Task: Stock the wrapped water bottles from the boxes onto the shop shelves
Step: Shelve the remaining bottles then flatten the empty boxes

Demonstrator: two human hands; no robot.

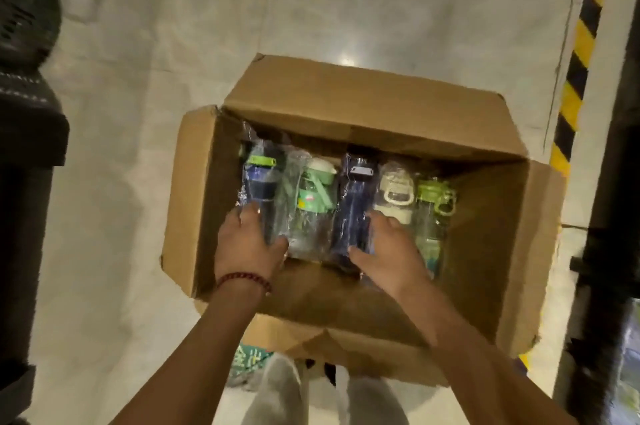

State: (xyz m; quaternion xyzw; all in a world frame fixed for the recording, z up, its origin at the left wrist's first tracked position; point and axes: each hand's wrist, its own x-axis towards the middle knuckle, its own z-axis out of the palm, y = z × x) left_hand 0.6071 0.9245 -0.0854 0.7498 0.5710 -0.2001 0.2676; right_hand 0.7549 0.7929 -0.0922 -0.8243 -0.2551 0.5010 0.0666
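An open cardboard box stands on the floor with several plastic-wrapped water bottles lying side by side in it. My left hand grips the leftmost dark blue bottle with a green lid. My right hand grips the dark navy bottle in the middle. Between them lies a green bottle with a pale lid. To the right lie a cream-lidded bottle and a lime green bottle.
The floor is pale polished concrete. A yellow-and-black hazard stripe runs along the right, beside a dark shelf upright. Dark shelving or goods stand at the left. My legs are just below the box.
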